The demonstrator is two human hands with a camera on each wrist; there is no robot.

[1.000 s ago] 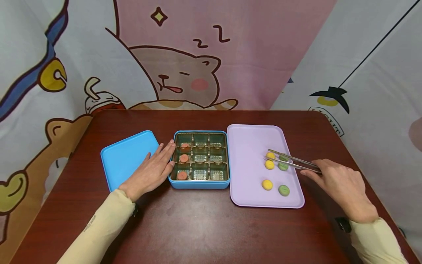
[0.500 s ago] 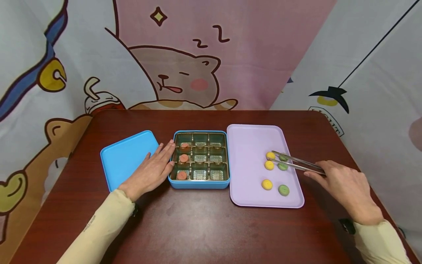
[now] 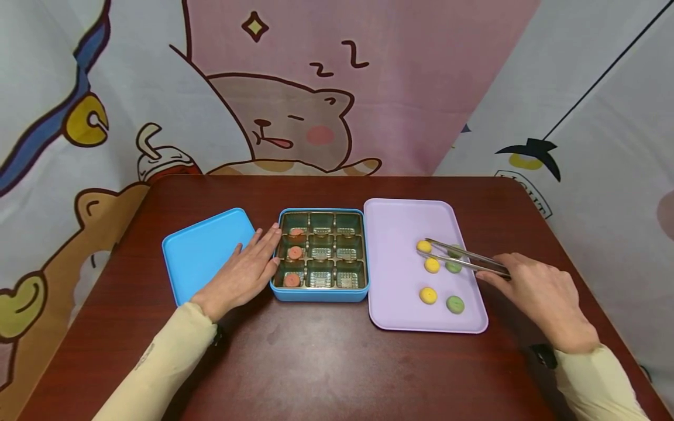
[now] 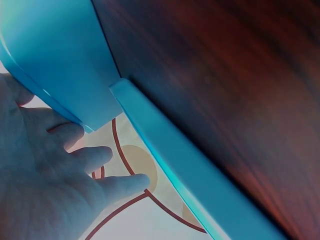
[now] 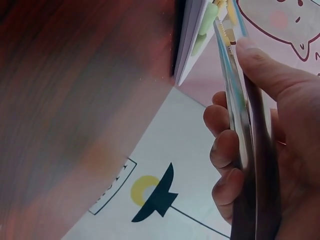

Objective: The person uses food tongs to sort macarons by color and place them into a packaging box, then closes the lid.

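Observation:
My left hand (image 3: 242, 272) lies with its fingers straight against the left wall of a blue box (image 3: 319, 296). A gold insert divides the box into compartments, and orange round pieces (image 3: 295, 252) sit in its left column. My right hand (image 3: 542, 295) holds metal tongs (image 3: 474, 256), the thumb along one arm and the fingers curled round the other. The tong tips stand on either side of a yellow round piece (image 3: 423, 246) above the lilac tray (image 3: 402, 318). Whether it is lifted clear, I cannot tell.
On the tray are other yellow pieces (image 3: 428, 295) and green pieces (image 3: 455, 304), some partly behind the tongs. A blue lid (image 3: 207, 251) lies at the left, partly under my left hand in the head view. A printed curtain (image 3: 405, 88) hangs behind the dark table (image 3: 316, 368).
The tongs first shift slightly right, then back left. The yellow piece between their tips has moved a little left, away from the green piece. My left hand stays in place.

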